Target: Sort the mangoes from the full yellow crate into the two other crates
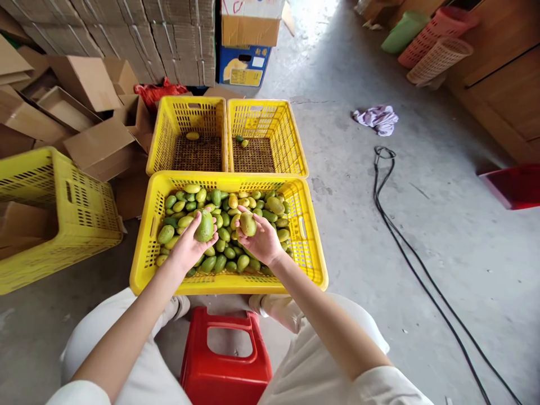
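Observation:
A yellow crate (230,284) in front of me holds several green and yellow mangoes (223,236). My left hand (188,244) is closed around a large green mango (205,226) above the pile. My right hand (261,239) grips a smaller yellow-green mango (248,223) just beside it. Both hands hover over the middle of the crate, close together.
Two more yellow crates stand behind, the left one (166,146) with one mango (193,135), the right one (291,146) with two small fruits (242,140). Another yellow crate (63,225) lies at left among cardboard boxes (84,84). A red stool (225,371) sits between my knees. A black cable (405,247) runs along the floor on the right.

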`<state>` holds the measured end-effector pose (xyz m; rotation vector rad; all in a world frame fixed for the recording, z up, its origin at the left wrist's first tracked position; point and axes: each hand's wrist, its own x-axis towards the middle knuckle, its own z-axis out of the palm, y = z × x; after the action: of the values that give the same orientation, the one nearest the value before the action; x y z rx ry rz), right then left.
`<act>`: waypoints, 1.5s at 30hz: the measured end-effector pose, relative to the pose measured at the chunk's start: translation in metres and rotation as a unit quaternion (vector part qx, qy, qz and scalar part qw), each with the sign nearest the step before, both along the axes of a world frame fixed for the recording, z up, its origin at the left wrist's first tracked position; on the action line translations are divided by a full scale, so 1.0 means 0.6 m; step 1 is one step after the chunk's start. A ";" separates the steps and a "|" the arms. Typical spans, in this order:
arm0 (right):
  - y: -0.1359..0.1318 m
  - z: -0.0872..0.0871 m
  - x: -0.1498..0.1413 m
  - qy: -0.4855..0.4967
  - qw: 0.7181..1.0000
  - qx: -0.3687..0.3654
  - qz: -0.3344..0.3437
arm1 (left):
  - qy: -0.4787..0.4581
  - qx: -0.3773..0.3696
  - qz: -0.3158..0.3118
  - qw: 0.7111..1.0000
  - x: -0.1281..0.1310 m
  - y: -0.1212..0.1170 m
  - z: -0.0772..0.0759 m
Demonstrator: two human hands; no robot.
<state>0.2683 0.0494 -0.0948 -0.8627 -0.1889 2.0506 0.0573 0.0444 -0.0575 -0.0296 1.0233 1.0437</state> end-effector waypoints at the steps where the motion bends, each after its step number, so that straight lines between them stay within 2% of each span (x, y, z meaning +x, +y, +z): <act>1: 0.000 0.002 0.000 0.003 1.000 0.000 0.002 | -0.008 0.002 -0.005 1.000 0.001 0.000 0.005; 8: -0.002 0.008 -0.005 0.005 1.000 0.004 -0.017 | -0.024 -0.004 0.011 1.000 0.002 0.001 0.033; 13: -0.001 0.010 -0.006 0.011 1.000 0.012 -0.018 | -0.024 0.017 0.009 1.000 0.004 0.001 0.040; 22: 0.000 0.004 -0.004 0.012 1.000 -0.003 -0.002 | 0.005 -0.043 -0.062 0.997 0.012 -0.001 0.029; 28: -0.002 0.000 -0.006 -0.008 1.000 0.020 0.004 | 0.013 -0.004 -0.067 0.998 0.003 -0.008 0.018; 31: -0.001 -0.001 -0.004 -0.021 0.999 0.036 0.011 | 0.012 -0.006 -0.093 0.996 -0.001 -0.008 0.017; 34: 0.001 -0.001 -0.003 -0.020 1.000 0.019 0.013 | 0.009 -0.006 -0.105 0.994 0.001 -0.007 0.018; 39: 0.003 -0.001 -0.001 0.003 1.000 -0.016 0.006 | 0.001 0.010 -0.068 0.998 -0.001 -0.006 0.008; 45: 0.003 -0.003 -0.001 0.008 1.000 -0.017 -0.025 | 0.001 0.023 -0.118 0.993 -0.004 -0.001 0.005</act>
<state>0.2675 0.0514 -0.0965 -0.8632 -0.1215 2.0191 0.0547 0.0437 -0.0547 0.1274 0.9776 0.8502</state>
